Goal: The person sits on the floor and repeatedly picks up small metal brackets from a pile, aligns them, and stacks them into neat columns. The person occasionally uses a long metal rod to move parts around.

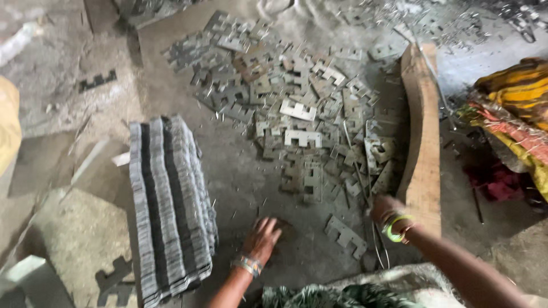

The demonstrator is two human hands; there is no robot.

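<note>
My left hand [262, 236] lies flat on the dusty floor, palm down, fingers apart, holding nothing, just right of a tall stacked row of notched metal plates [168, 205]. My right hand [387, 208] reaches to the edge of a scattered heap of similar flat grey metal plates [297, 108]; it touches plates next to a wooden plank [421, 142], and its fingers are partly hidden. One loose plate [345, 235] lies between my two hands. Bangles are on both wrists.
The curved wooden plank stands on edge along the heap's right side. Yellow, red and orange cloth [514, 108] lies at the far right. Thin metal wires and shavings [434, 25] litter the floor at the top. A stone slab [74, 239] lies at lower left.
</note>
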